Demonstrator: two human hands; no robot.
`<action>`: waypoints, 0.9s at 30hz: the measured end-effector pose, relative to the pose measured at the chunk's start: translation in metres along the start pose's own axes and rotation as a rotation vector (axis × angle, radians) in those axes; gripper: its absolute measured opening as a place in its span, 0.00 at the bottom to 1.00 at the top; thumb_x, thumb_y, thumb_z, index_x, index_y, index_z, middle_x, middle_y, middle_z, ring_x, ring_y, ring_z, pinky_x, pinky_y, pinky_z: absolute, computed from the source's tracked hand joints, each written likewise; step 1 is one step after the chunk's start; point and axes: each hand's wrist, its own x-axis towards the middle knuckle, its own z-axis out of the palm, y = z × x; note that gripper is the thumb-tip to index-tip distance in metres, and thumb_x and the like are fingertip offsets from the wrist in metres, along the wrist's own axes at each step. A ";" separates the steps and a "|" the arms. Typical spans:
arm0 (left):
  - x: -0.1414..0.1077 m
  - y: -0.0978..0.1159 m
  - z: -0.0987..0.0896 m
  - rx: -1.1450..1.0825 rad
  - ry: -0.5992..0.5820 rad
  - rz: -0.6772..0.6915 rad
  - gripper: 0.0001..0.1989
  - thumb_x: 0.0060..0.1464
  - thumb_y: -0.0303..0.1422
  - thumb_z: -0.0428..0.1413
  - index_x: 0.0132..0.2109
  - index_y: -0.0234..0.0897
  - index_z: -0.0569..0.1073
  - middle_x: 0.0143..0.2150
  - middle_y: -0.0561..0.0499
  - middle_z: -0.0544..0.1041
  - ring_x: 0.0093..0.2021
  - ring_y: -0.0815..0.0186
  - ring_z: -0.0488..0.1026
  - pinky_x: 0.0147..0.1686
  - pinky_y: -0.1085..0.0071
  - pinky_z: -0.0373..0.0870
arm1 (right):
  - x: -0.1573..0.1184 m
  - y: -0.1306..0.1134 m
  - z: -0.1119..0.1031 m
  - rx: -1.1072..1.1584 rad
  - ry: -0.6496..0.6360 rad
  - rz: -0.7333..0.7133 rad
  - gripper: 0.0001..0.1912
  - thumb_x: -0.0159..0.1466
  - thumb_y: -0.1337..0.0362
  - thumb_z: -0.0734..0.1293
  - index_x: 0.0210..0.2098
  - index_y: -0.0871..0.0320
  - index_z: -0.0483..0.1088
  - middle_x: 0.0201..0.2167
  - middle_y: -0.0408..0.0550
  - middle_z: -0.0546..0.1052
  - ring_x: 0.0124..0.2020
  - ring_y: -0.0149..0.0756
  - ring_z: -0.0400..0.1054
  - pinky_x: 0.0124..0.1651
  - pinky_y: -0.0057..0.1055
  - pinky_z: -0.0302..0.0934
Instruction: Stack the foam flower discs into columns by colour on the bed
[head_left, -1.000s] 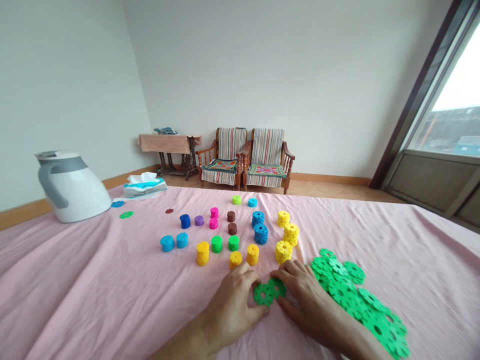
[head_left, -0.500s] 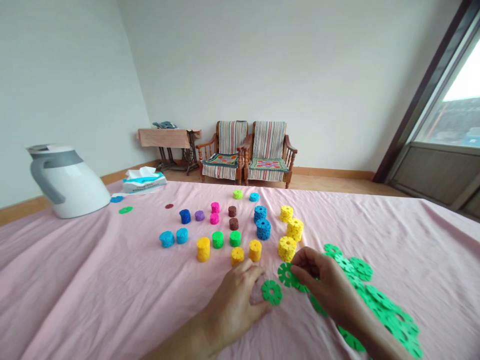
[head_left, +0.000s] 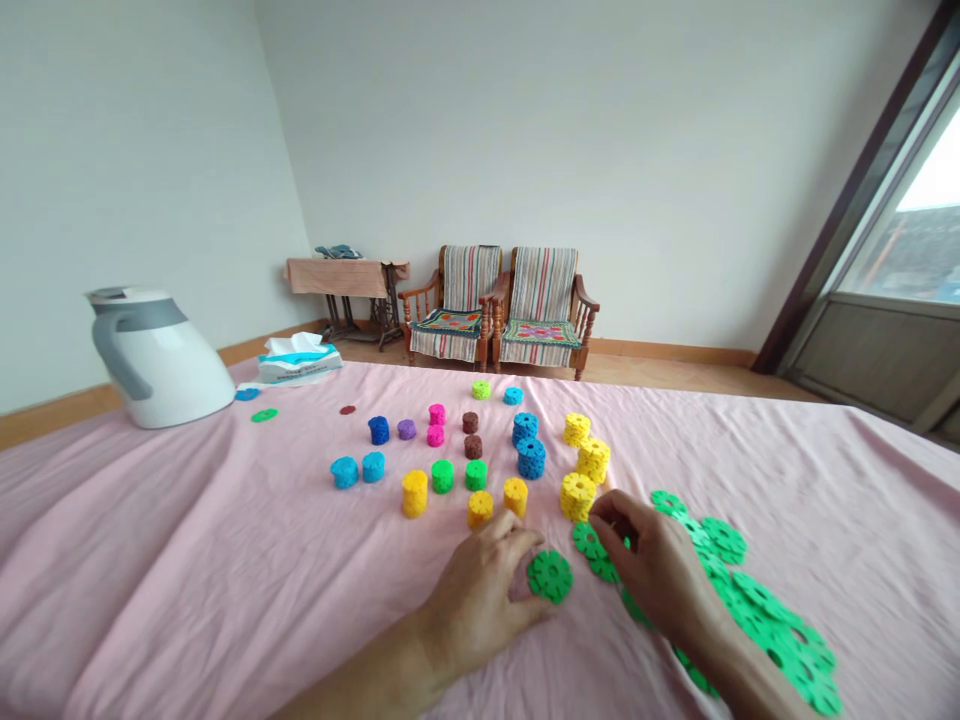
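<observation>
My left hand (head_left: 487, 580) rests on the cloth. Its thumb and fingers curve apart beside a small pile of green snowflake discs (head_left: 550, 577), close to its edge. To the right, my right hand (head_left: 656, 560) has its thumb and fingertips drawn together at the edge of another green snowflake disc (head_left: 589, 541); the exact contact is partly hidden. More loose green discs (head_left: 772, 620) spread under and beyond my right forearm. Just past the hands stand stacks of yellow discs (head_left: 577, 497) and orange-yellow discs (head_left: 514, 497).
Short disc stacks in several colours, such as blue (head_left: 531, 458), brown (head_left: 472, 447) and pink (head_left: 436, 436), stand mid-table on a pink cloth (head_left: 225, 560). A white kettle (head_left: 176, 360) and a tissue box (head_left: 300, 360) are at the far left. Two chairs (head_left: 544, 310) stand beyond.
The green pile by my left hand looks thicker, with a second disc on top. My right hand has drawn back slightly to the right. The view has shifted a little.
</observation>
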 end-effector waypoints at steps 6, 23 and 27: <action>0.002 0.003 0.004 -0.007 -0.025 0.080 0.23 0.43 0.31 0.66 0.49 0.43 0.73 0.46 0.51 0.71 0.47 0.61 0.68 0.47 0.68 0.64 | -0.002 0.016 -0.009 -0.279 -0.011 -0.109 0.06 0.57 0.60 0.65 0.32 0.55 0.72 0.30 0.47 0.74 0.36 0.41 0.65 0.39 0.36 0.56; 0.007 -0.003 0.008 -0.052 0.006 -0.024 0.15 0.41 0.32 0.66 0.40 0.39 0.76 0.40 0.52 0.69 0.38 0.64 0.67 0.41 0.69 0.63 | -0.010 0.002 0.001 -0.473 -0.064 -0.134 0.06 0.58 0.60 0.65 0.32 0.56 0.70 0.33 0.50 0.72 0.39 0.44 0.65 0.41 0.39 0.53; 0.008 -0.005 0.010 -0.054 0.015 -0.029 0.15 0.40 0.32 0.67 0.38 0.39 0.76 0.39 0.52 0.69 0.37 0.64 0.67 0.39 0.69 0.63 | -0.011 0.002 0.004 -0.552 -0.064 -0.210 0.08 0.59 0.60 0.64 0.32 0.57 0.71 0.33 0.51 0.72 0.39 0.46 0.65 0.41 0.40 0.53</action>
